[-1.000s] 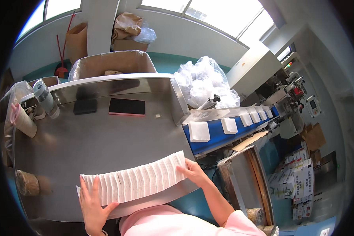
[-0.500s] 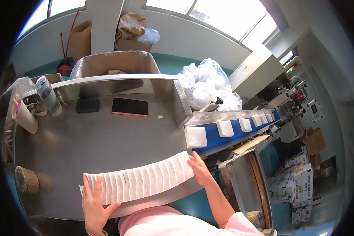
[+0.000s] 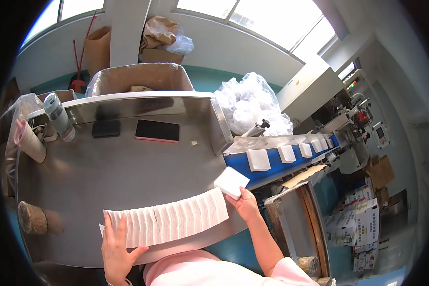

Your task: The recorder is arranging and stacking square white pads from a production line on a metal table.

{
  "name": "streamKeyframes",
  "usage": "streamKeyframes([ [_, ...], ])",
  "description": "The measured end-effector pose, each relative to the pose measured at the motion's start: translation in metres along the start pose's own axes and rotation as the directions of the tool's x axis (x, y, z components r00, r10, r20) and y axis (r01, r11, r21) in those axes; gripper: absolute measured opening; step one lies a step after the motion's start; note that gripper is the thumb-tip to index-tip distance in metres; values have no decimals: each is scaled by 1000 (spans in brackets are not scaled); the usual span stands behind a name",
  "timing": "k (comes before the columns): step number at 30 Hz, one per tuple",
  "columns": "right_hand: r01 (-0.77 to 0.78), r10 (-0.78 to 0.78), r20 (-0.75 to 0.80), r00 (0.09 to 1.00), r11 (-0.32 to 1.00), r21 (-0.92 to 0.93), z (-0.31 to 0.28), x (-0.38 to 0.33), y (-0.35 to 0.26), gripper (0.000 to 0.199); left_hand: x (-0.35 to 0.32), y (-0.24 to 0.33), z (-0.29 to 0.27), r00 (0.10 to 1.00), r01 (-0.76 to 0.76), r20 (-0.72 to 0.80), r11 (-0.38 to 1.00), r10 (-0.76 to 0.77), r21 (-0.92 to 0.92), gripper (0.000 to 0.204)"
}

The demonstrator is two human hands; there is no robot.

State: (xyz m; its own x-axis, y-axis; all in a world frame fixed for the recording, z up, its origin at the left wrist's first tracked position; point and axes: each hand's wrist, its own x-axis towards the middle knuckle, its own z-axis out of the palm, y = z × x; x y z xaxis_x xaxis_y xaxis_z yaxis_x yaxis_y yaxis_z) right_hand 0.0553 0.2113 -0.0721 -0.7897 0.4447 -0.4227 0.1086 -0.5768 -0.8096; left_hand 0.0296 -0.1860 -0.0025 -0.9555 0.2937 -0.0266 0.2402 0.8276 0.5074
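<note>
While the long napkin row is touched at its left end by the spread left hand, one napkin stack is pinched by the right hand beside the row's right end.

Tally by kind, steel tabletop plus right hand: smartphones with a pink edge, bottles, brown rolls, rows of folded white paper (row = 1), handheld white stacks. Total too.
Pink-edged smartphone: 1
Bottle: 1
Brown roll: 1
Row of folded white paper: 1
White stack in the right hand: 1
Total: 5
</note>
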Motion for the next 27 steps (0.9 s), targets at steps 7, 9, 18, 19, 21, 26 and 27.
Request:
streamKeyframes([
  [7, 15, 315, 322, 893, 694, -720, 32, -28, -4, 41, 2, 5, 2, 999, -37, 21, 998, 39, -58, 94],
  [9, -11, 263, 307, 915, 775, -632, 32, -27, -2, 36, 4, 7, 4, 999, -49, 21, 997, 50, -55, 93],
  [18, 4, -3, -30, 1000, 999, 38, -11, 8, 4, 32, 4, 7, 5, 998, -63, 26, 997, 64, -49, 95],
  [19, 27, -27, -38, 999, 1000, -14, -18, 9, 5, 41, 4, 7, 4, 998, -51, 39, 996, 53, -74, 95],
  [21, -89, 89, -6, 996, 980, -179, 7, -9, -1, 45, 7, 12, 5, 997, -50, 59, 994, 56, -99, 94],
  [26, 145, 208, 381, 901, 684, -715, 30, -30, -5, 43, 8, 20, 6, 993, -70, 88, 988, 82, -135, 94],
  [27, 48, 234, 318, 919, 733, -678, 24, -25, -5, 40, 9, 23, 6, 992, -72, 95, 988, 85, -138, 94],
])
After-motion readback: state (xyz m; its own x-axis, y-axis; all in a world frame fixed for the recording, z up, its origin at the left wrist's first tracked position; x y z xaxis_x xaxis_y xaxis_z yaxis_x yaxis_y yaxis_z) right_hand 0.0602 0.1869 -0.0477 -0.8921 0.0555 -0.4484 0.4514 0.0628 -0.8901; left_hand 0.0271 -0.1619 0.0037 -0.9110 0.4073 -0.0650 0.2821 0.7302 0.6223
